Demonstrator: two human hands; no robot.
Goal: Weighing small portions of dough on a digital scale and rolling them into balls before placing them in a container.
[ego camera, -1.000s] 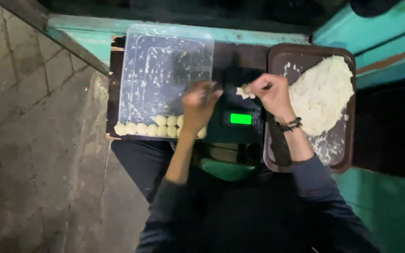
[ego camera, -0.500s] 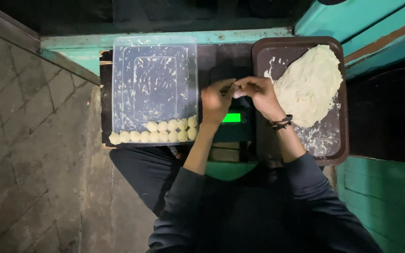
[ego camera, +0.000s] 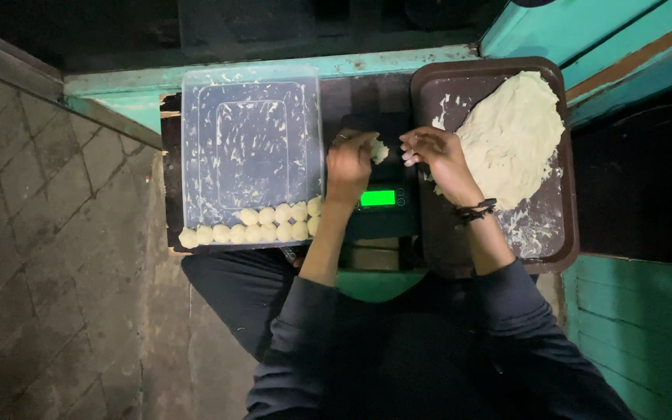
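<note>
My left hand [ego camera: 351,165] holds a small piece of pale dough [ego camera: 379,150] above a dark kitchen scale [ego camera: 383,204] with a lit green display. My right hand [ego camera: 435,158], with a dark bracelet at the wrist, hovers just right of that piece, fingers spread and nothing in them. A large mass of dough [ego camera: 512,137] lies on a brown tray [ego camera: 547,250] to the right. On the left stands a clear plastic container [ego camera: 250,132] with several small dough balls [ego camera: 266,224] lined along its near edge.
The scale, tray and container rest on a dark surface over a teal-painted wooden ledge [ego camera: 274,74]. Grey paving stones [ego camera: 40,233] lie to the left. Teal boards [ego camera: 647,327] run along the right. My dark-clothed lap fills the bottom.
My left hand came away from the container's dough balls to the scale and now holds the small dough piece. My right hand drew slightly apart from it and let go.
</note>
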